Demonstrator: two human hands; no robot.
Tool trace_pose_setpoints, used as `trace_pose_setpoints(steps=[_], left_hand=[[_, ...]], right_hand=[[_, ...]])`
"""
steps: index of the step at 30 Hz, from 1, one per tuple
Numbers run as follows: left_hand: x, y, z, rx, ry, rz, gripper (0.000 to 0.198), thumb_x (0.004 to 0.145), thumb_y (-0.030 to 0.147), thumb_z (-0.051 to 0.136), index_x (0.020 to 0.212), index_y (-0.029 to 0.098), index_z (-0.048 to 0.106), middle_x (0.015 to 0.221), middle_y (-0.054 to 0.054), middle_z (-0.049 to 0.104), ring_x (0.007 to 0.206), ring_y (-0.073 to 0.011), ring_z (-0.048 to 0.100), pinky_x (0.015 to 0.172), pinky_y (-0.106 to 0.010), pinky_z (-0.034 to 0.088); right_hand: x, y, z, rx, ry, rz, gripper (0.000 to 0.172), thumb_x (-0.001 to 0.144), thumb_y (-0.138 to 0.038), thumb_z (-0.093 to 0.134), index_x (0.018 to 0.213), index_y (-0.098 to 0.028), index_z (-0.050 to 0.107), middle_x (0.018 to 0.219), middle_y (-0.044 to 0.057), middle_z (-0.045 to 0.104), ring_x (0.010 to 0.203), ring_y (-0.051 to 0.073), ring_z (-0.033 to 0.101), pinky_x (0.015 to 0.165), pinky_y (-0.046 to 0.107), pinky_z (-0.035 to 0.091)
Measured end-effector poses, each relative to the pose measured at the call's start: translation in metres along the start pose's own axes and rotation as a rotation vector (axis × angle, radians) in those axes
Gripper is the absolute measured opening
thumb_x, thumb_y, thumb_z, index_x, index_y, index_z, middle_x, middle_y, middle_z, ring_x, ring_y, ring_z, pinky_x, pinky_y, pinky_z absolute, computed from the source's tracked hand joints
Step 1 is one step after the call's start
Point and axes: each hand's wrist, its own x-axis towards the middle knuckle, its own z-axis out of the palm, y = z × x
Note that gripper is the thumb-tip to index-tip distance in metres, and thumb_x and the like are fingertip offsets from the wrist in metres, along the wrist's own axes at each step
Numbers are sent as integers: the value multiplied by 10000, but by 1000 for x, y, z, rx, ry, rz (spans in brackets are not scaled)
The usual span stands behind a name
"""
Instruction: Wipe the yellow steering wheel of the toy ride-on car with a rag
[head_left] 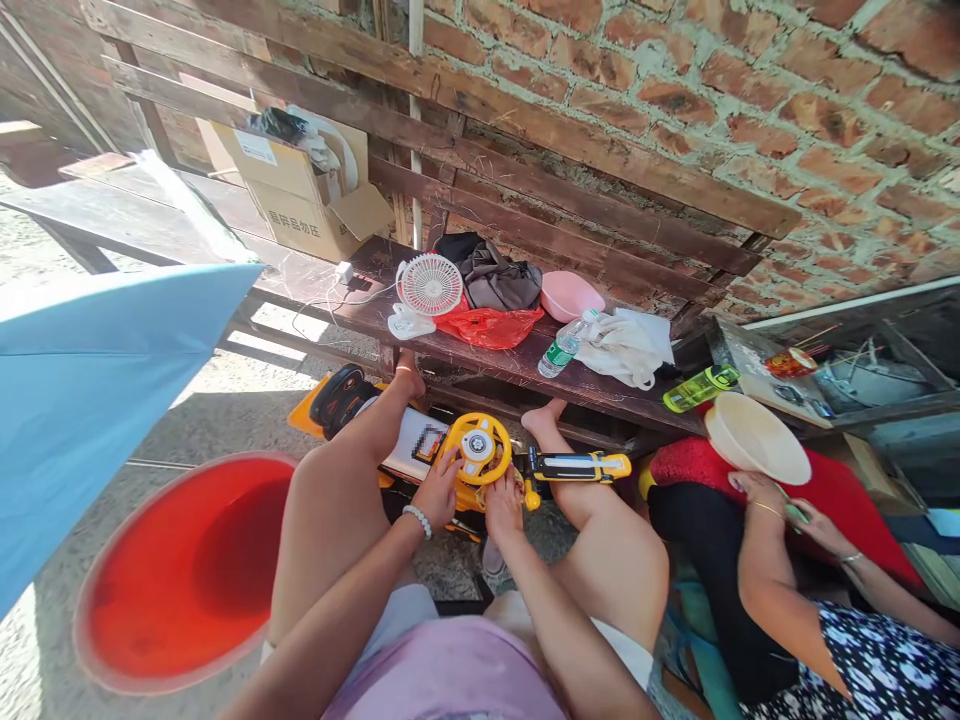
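A toy ride-on digger stands between my knees, with a yellow steering wheel [489, 478], a white body [405, 445] and a black-and-yellow digger arm [577, 467] pointing right. My left hand [437, 493], with a beaded bracelet, has its fingers closed at the wheel's lower left rim. Just under the lower right of the wheel, my right hand [504, 503] is closed against the yellow part of the toy; its fingertips are partly hidden, so what they hold is unclear. A black seat-like part [337, 400] sits at the toy's left end.
Ahead, a wooden bench [360, 325] bears a fan [431, 285], red bag [491, 327], pink bowl [571, 295], water bottle [568, 345] and cardboard box [292, 205]. A red tub [150, 560] stands left. On the right, another person's hands [761, 492] work beside a cream basin [757, 437].
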Motion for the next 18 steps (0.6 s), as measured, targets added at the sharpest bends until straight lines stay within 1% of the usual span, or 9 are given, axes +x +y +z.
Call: trace_pose_setpoints(steps=[3, 6, 10, 13, 15, 18], left_hand=[[0, 2, -2, 8, -5, -10, 672, 796, 78, 559, 1449, 230, 575, 1657, -155, 448, 1490, -357, 499, 1206, -612, 466], [0, 5, -4, 58, -52, -32, 693, 793, 61, 531, 1468, 216, 550, 1663, -161, 433, 1495, -367, 489, 1200, -633, 462], [0, 7, -7, 100, -96, -32, 714, 790, 41, 515, 1489, 193, 519, 1673, -175, 403, 1517, -359, 458, 1230, -622, 428], [-1, 8, -7, 99, -89, -44, 667, 825, 71, 518, 1483, 178, 527, 1663, -188, 403, 1518, -361, 454, 1218, -609, 449], [-2, 8, -5, 87, -63, -56, 634, 845, 101, 530, 1473, 182, 537, 1653, -183, 414, 1516, -361, 453, 1209, -605, 462], [-2, 8, -3, 65, -37, -46, 629, 844, 112, 545, 1468, 194, 542, 1652, -171, 418, 1515, -356, 453, 1211, -605, 465]], right_hand=[[7, -5, -6, -11, -13, -53, 627, 948, -46, 387, 1518, -198, 598, 1556, 159, 587, 1519, 283, 449, 1221, 526, 416], [7, -4, -3, 3, 12, -36, 636, 951, -41, 368, 1533, -186, 578, 1533, 170, 604, 1501, 273, 469, 1206, 522, 434], [-10, 8, 6, 32, 130, 63, 633, 952, -34, 324, 1530, -120, 569, 1542, 208, 581, 1529, 289, 443, 1192, 517, 448], [-20, 17, 7, 43, 182, 52, 662, 937, -22, 300, 1549, -95, 540, 1535, 211, 589, 1529, 287, 445, 1194, 503, 444], [-19, 16, 2, 35, 157, 33, 684, 923, -9, 298, 1563, -89, 523, 1582, 217, 545, 1537, 301, 434, 1191, 524, 440], [-7, 3, -10, -4, 60, 30, 651, 927, -6, 312, 1519, -70, 575, 1625, 247, 479, 1550, 354, 408, 1178, 578, 433]])
